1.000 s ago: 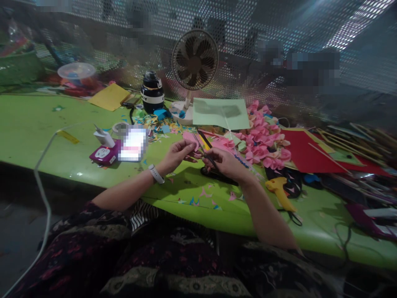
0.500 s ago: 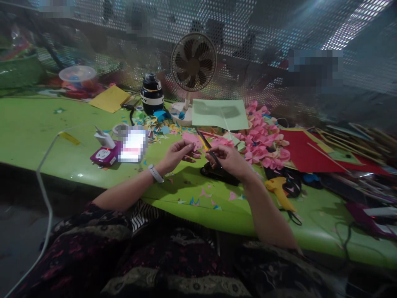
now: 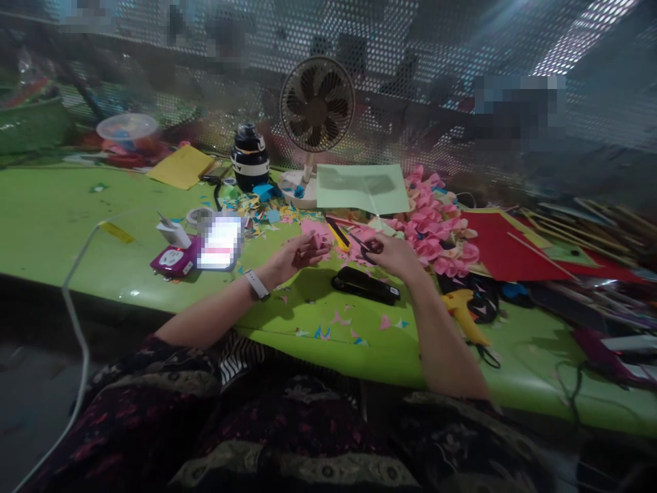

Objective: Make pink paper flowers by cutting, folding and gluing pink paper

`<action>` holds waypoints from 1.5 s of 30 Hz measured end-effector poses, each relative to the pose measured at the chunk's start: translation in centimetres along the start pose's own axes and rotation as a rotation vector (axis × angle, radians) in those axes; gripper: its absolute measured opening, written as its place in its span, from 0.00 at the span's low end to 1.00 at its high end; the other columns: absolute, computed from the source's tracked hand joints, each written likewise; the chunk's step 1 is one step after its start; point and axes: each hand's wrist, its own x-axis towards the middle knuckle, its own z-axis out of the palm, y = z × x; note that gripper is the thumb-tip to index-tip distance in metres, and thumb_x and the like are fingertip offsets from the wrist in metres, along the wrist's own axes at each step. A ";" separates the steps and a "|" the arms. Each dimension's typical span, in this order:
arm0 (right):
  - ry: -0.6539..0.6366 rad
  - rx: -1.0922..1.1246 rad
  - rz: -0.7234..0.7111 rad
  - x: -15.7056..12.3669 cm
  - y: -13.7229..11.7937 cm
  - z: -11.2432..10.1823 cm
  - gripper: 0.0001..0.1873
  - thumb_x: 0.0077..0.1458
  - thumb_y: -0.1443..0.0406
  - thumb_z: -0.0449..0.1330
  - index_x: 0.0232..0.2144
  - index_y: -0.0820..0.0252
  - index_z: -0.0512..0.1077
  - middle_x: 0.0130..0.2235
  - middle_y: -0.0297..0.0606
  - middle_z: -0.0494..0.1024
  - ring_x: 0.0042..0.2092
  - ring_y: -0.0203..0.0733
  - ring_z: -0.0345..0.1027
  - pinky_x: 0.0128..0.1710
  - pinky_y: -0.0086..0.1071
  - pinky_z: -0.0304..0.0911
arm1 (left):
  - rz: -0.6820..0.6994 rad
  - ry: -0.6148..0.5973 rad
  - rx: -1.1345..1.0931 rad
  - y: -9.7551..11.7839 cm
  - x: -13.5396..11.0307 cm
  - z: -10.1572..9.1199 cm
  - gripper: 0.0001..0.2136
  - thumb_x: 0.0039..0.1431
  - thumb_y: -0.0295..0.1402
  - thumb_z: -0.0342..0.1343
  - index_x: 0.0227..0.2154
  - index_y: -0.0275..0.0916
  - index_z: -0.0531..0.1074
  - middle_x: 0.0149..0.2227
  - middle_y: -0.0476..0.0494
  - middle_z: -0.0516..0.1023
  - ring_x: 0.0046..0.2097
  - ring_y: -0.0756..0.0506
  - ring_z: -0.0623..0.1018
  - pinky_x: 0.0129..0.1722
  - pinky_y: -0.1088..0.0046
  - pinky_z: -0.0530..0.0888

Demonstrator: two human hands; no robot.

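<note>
The left hand (image 3: 295,259) was closed on a pink paper piece (image 3: 319,237), and the right hand (image 3: 395,257), near it, gripped the scissors (image 3: 365,245), while a black stapler (image 3: 365,286) lay on the green worktop (image 3: 76,226) just below both hands.

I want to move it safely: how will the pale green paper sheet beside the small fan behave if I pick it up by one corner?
The pale green paper sheet looks thin, so it would probably droop and feel very light. It seems to rest on the pink folded paper flowers, so a push likely slides it off easily.
</note>
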 end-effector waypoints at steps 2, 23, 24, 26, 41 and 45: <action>-0.019 -0.057 -0.021 0.5 0.8 0.5 0.14 0.53 0.61 0.62 0.42 0.57 0.77 0.40 0.42 0.82 0.39 0.46 0.73 0.32 0.32 0.60 | -0.005 -0.016 -0.010 -0.1 0.1 -0.1 0.07 0.62 0.32 0.58 0.32 0.35 0.76 0.39 0.38 0.85 0.41 0.47 0.85 0.39 0.77 0.80; 0.190 0.248 -0.350 -2.5 -4.8 0.9 0.14 0.61 0.57 0.57 0.45 0.58 0.75 0.41 0.43 0.79 0.38 0.44 0.71 0.39 0.36 0.65 | 0.146 -0.198 0.078 -0.8 -0.7 0.1 0.15 0.58 0.35 0.65 0.48 0.40 0.77 0.48 0.39 0.83 0.52 0.43 0.82 0.55 0.65 0.75; 0.170 0.245 -0.405 -3.1 -5.9 1.3 0.14 0.61 0.57 0.58 0.46 0.57 0.75 0.42 0.42 0.78 0.38 0.43 0.71 0.39 0.35 0.65 | 0.155 -0.207 0.084 -1.0 -0.7 0.1 0.16 0.57 0.36 0.66 0.48 0.40 0.77 0.48 0.39 0.83 0.51 0.43 0.82 0.55 0.65 0.75; 0.168 0.158 -0.444 -3.9 -7.3 2.2 0.11 0.62 0.61 0.57 0.44 0.58 0.75 0.43 0.44 0.78 0.41 0.45 0.71 0.41 0.36 0.64 | 0.164 -0.212 0.094 -1.5 -0.6 0.1 0.18 0.55 0.37 0.67 0.49 0.41 0.77 0.47 0.41 0.83 0.48 0.44 0.83 0.53 0.66 0.76; 0.426 -0.212 -0.692 -3.4 -6.3 3.9 0.14 0.67 0.66 0.52 0.41 0.57 0.78 0.39 0.41 0.80 0.40 0.41 0.71 0.34 0.32 0.61 | 0.079 -0.191 0.007 -0.8 -0.9 0.0 0.16 0.59 0.28 0.59 0.51 0.37 0.75 0.45 0.39 0.84 0.43 0.46 0.82 0.53 0.63 0.75; 0.389 -0.140 -0.569 -3.5 -6.7 4.0 0.15 0.64 0.67 0.53 0.47 0.59 0.77 0.42 0.45 0.80 0.42 0.44 0.72 0.35 0.33 0.62 | 0.070 -0.120 -0.006 -1.1 -0.1 -0.2 0.14 0.59 0.24 0.56 0.48 0.36 0.75 0.46 0.39 0.83 0.44 0.47 0.82 0.56 0.63 0.74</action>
